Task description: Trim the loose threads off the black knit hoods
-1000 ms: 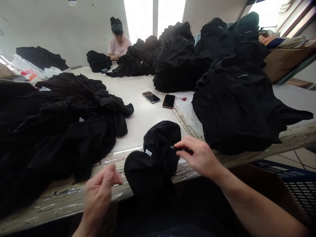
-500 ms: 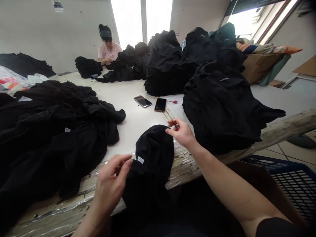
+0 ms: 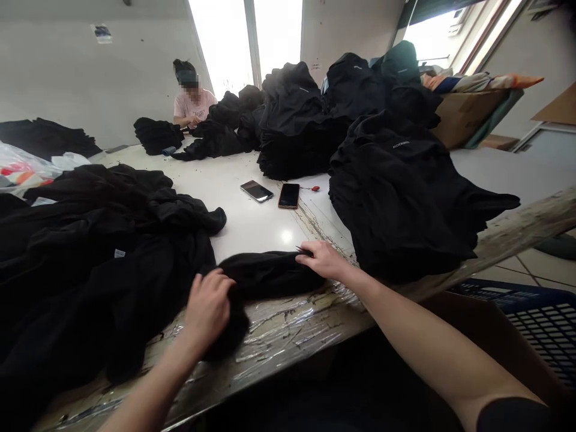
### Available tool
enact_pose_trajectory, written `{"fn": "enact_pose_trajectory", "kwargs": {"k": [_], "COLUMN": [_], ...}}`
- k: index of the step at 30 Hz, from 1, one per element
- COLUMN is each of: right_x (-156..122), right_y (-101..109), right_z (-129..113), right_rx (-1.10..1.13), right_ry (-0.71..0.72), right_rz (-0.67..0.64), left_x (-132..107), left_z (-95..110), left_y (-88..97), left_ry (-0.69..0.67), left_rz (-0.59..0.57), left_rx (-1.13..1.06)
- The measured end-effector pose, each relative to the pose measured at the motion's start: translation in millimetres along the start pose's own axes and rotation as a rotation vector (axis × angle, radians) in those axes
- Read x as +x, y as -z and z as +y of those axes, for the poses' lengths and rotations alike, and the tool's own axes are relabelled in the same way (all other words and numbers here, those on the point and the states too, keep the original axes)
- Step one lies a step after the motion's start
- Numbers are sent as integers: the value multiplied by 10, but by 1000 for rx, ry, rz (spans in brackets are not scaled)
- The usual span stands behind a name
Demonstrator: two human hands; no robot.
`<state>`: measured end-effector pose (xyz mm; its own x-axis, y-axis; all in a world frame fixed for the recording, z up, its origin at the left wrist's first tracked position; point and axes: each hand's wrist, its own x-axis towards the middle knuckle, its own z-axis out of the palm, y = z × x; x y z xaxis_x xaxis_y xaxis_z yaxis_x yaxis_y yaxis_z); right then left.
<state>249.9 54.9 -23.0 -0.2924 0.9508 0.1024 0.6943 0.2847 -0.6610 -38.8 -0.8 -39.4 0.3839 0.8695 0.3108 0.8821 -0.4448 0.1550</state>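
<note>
A black knit garment (image 3: 265, 276) lies stretched sideways along the near edge of the white table (image 3: 252, 222). My left hand (image 3: 207, 309) is shut on its bunched left end, which hangs over the table edge. My right hand (image 3: 323, 260) rests at the garment's other end, pinching small dark thread snips (image 3: 304, 250) whose tips point left. The snips' blades are mostly hidden by my fingers. A large heap of black garments (image 3: 103, 258) lies just left of my left hand.
Tall stacks of black garments (image 3: 396, 192) stand on the right. Two phones (image 3: 270, 192) lie mid-table. A co-worker in a pink top (image 3: 192, 103) sits at the far end. A blue plastic crate (image 3: 531, 318) and cardboard box (image 3: 477, 336) stand below right.
The garment has gone from a bunched, upright lump to a stretched length lying sideways. My left hand has closed on it, and my right hand has moved slightly left and down.
</note>
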Motion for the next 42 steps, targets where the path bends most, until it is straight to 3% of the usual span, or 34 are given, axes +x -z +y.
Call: {"fn": "enact_pose_trajectory", "kwargs": {"k": [2,4,5,6,7,9,10,12,14,17,21,23,28,36,42], "right_x": [-201,-409,-505,-594,-673,-809,-866,-965,-1048,-1141,-1183,-1151,-960,-788,-771], "right_y": [63,59,36,5,-29,-93,-118,-155,-178,-188,-91,2,126,-152,-182], "right_z": [-33,-104,-147,-191,-234,-311,-344,-403,-457,-532,-616,-655,-766,-873,-905], "right_rx": [7,32,58,94,136,217,246,286,311,320,318,320,233,167,119], "right_ry": [-21,-38,-54,-73,-96,-145,-164,-190,-198,-181,-173,-165,-19,32,50], "right_rz": [-21,-42,-50,-55,-56,-48,-43,-48,-76,-133,-263,-233,-20,-61,-103], "left_x": [101,127,109,75,32,-44,-63,-58,-19,6,-90,-146,-198,-241,-311], "left_z": [-83,86,243,425,612,928,1033,1123,1099,1028,1065,1109,1178,1215,1192], "left_y": [169,284,305,299,269,156,87,-38,-114,-126,-65,-37,13,-23,-115], "left_ry": [87,137,168,225,309,572,712,940,1028,1031,1006,984,952,882,852], "left_rz": [133,229,220,151,5,-258,-314,-235,-52,131,278,321,301,265,207], "left_rx": [20,-160,-328,-535,-777,-1267,-1466,-1741,-1866,-1911,-1826,-1779,-1779,-1806,-1719]}}
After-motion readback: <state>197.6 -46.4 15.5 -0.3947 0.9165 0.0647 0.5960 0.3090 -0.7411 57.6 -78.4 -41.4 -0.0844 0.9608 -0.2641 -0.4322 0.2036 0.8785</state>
